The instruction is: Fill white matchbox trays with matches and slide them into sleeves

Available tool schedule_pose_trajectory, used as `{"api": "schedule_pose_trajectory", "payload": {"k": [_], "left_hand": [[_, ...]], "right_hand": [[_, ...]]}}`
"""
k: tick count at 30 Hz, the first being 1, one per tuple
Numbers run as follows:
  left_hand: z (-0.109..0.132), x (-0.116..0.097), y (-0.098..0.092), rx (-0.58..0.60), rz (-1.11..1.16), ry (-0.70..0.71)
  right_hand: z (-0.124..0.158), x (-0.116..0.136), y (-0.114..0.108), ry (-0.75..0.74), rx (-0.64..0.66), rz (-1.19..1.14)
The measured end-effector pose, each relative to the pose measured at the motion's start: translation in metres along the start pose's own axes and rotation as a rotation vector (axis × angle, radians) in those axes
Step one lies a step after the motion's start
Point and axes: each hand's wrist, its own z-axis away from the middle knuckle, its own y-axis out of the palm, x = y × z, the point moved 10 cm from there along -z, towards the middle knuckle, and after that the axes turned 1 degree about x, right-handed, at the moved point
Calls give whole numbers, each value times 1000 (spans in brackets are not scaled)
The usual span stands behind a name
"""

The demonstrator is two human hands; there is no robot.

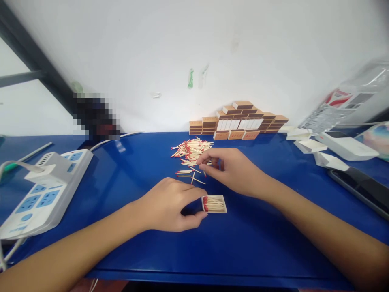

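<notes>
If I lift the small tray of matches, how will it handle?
The tray is probably light, being small and thin-walled. Its sides may bend under the left hand pinching one end. Tilted, it would likely spill matches, since its top is open.

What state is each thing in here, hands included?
Tray: open, holding matches
Left hand: gripping the tray
Loose matches: heaped, a few strewn
Right hand: curled near loose matches
Matchboxes: stacked
Power strip: adapter plugged in
Phone: lying flat, dark
Bottle: fullness unclear
</notes>
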Motion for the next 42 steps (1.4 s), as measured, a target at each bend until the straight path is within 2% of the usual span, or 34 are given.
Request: {"api": "schedule_pose_trajectory", "payload": {"k": [3, 7, 12, 17, 29, 36, 39, 42], "left_hand": [[1, 0, 1, 4, -6, 2], [1, -2, 0, 3, -31, 15], [1, -2, -1, 1, -45, 17], [1, -1, 0, 1, -57, 15], [0, 1, -1, 12, -58, 8], [-2, 6, -6, 7, 36, -49], [-2, 11, -7, -8, 38, -67], [-2, 19, -10, -35, 16, -102]], "right_hand": [[-1, -9, -2, 58, -14, -110], [-1, -25, 7, 174, 18, -268], [3, -31, 17, 256, 70, -144], [5, -24, 16, 231, 93, 34], [7, -19, 25, 110, 153, 168], [7, -12, 38, 48, 265, 346], [6, -13, 33, 39, 264, 408], [5, -16, 17, 41, 200, 377]]}}
